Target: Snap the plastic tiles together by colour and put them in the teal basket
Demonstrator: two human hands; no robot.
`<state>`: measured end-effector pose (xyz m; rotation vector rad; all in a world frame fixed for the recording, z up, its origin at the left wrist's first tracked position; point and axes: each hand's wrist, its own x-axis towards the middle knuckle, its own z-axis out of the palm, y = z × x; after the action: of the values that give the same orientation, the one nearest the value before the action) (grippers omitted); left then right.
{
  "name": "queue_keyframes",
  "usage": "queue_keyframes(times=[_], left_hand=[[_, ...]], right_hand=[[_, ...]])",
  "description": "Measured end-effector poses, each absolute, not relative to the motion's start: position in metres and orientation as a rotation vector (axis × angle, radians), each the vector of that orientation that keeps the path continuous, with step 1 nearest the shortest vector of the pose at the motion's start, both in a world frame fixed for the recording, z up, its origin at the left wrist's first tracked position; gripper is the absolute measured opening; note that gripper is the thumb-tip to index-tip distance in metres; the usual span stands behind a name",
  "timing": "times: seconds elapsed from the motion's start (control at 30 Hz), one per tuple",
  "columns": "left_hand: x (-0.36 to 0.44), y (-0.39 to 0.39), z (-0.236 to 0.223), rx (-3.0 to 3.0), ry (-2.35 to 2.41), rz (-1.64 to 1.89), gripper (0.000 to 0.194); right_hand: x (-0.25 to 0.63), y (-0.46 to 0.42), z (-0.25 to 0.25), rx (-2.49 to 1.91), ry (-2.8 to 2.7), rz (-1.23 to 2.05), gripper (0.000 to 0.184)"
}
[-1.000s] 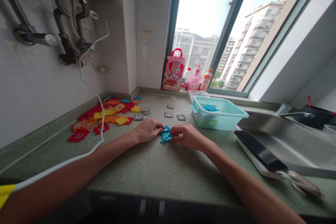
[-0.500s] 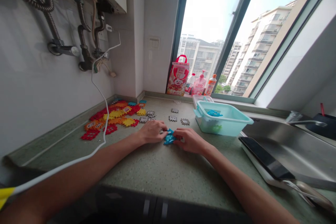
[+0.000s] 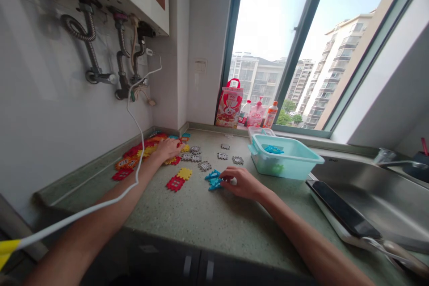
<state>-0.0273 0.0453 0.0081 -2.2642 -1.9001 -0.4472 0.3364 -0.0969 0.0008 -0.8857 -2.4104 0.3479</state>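
Note:
My left hand (image 3: pixel 169 148) lies over a pile of toothed plastic building tiles, fingers stretched out across a red tile, with no grip on any tile visible. Its fingertips are partly hidden. At the middle of the counter my right hand (image 3: pixel 241 181) pinches the right side of some joined blue tiles (image 3: pixel 213 180), which rest on the surface. Between the hands lie a yellow tile (image 3: pixel 184 173) and a red window tile (image 3: pixel 174 183), edges touching. Just behind the blue tiles is a grey tile (image 3: pixel 205 166).
Several more grey tiles (image 3: pixel 222 156) lie farther back. A turquoise tub (image 3: pixel 290 170) holding blue pieces stands right of my right hand, before the sink (image 3: pixel 362 187). A phone-like black slab (image 3: pixel 345 210) lies along the sink edge. A white cable (image 3: pixel 110 202) crosses above my left forearm.
My left hand has let go of the blue tiles and moved left to the pile. My right hand stays on the blue tiles. The view has shifted slightly, and the yellow-red pair is uncovered.

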Motion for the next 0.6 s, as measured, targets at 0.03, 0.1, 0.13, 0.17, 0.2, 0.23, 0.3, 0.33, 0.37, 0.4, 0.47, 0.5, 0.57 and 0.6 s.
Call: queue_keyframes(times=[0.03, 0.1, 0.13, 0.17, 0.2, 0.23, 0.3, 0.33, 0.37, 0.4, 0.47, 0.5, 0.57, 0.6], left_hand=[[-0.029, 0.046, 0.011, -2.228, -1.907, -0.442, 0.056], [-0.036, 0.048, 0.019, -2.145, -1.911, -0.451, 0.054], [-0.041, 0.050, 0.024, -2.093, -1.919, -0.467, 0.053], [-0.048, 0.053, 0.029, -2.037, -1.935, -0.486, 0.050], [-0.055, 0.057, 0.034, -1.984, -1.961, -0.501, 0.048], [-0.064, 0.062, 0.038, -1.947, -1.990, -0.498, 0.046], [-0.081, 0.073, 0.043, -1.923, -2.047, -0.439, 0.043], [-0.089, 0.078, 0.044, -1.935, -2.069, -0.389, 0.041], [-0.096, 0.083, 0.044, -1.950, -2.087, -0.347, 0.038], [-0.102, 0.087, 0.044, -1.962, -2.101, -0.308, 0.037], [-0.110, 0.093, 0.042, -1.976, -2.114, -0.252, 0.040], [-0.112, 0.095, 0.040, -1.976, -2.111, -0.233, 0.042], [-0.111, 0.096, 0.038, -1.973, -2.079, -0.219, 0.046], [-0.108, 0.096, 0.036, -1.972, -2.048, -0.225, 0.047]], right_hand=[[0.337, -0.096, 0.001, -0.879, -2.395, 0.341, 0.015], [0.340, -0.096, 0.004, -0.878, -2.368, 0.313, 0.018], [0.341, -0.095, 0.005, -0.883, -2.357, 0.296, 0.020], [0.342, -0.095, 0.006, -0.890, -2.346, 0.279, 0.021], [0.344, -0.095, 0.008, -0.898, -2.332, 0.260, 0.021], [0.345, -0.094, 0.008, -0.906, -2.320, 0.242, 0.021], [0.347, -0.093, 0.009, -0.915, -2.304, 0.215, 0.022], [0.348, -0.092, 0.009, -0.916, -2.302, 0.206, 0.022], [0.349, -0.090, 0.009, -0.917, -2.304, 0.200, 0.021], [0.349, -0.089, 0.008, -0.918, -2.308, 0.196, 0.021], [0.350, -0.087, 0.007, -0.928, -2.311, 0.194, 0.020], [0.351, -0.086, 0.006, -0.934, -2.310, 0.195, 0.020], [0.351, -0.085, 0.005, -0.942, -2.307, 0.192, 0.021], [0.351, -0.085, 0.005, -0.942, -2.310, 0.190, 0.021]])
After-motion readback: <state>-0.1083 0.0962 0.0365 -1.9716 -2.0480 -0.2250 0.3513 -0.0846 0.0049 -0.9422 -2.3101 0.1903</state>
